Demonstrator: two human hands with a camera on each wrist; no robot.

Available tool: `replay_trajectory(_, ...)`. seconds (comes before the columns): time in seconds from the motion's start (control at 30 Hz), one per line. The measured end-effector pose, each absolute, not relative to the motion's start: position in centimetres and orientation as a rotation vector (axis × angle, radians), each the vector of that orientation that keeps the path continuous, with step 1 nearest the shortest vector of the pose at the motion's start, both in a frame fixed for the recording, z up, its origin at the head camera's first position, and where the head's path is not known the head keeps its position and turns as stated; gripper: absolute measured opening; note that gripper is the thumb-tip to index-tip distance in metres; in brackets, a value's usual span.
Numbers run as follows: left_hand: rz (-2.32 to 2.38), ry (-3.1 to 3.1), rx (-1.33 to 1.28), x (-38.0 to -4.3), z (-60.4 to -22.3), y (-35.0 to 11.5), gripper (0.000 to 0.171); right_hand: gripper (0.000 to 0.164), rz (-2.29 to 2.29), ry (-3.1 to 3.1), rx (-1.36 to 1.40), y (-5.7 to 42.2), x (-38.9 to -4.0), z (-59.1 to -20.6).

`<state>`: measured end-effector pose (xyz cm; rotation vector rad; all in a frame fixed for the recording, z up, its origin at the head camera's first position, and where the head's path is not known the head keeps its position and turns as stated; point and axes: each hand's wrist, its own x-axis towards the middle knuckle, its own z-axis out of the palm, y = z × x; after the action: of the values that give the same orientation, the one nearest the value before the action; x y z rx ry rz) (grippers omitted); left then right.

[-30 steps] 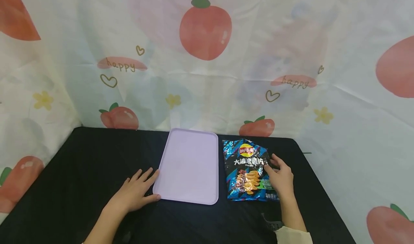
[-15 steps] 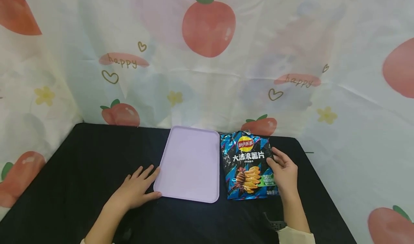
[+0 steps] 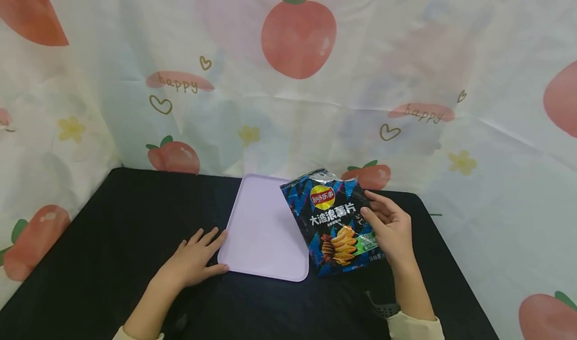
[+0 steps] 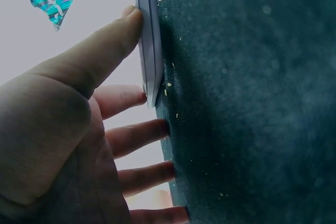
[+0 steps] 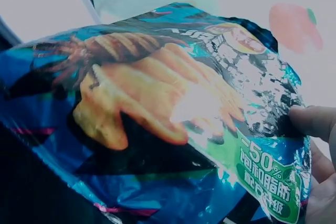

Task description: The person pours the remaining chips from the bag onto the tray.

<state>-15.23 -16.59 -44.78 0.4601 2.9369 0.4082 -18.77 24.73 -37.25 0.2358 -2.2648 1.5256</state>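
We are facing a pale, creased fabric backdrop that is hanging behind and beside a black, cloth-covered table. Across the backdrop we are seeing red, green-leafed fruit prints, yellow flower prints, brown heart outlines and "happy" lettering.

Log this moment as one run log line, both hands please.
left hand: touching tray edge, fingers spread | right hand: pinching chip bag by one edge | head view: chip bag overlaps tray's right side

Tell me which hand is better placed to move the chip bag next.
Probably the right hand: it grips the chip bag by one edge, while the left hand touches the tray.
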Motion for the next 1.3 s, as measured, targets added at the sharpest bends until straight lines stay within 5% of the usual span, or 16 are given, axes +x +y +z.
replay_trajectory(1.3,0.378,2.928,0.423,-15.3,-45.0,-16.1,0.081,0.034,0.884,-2.416,0.929,21.7,-21.7,-32.0)
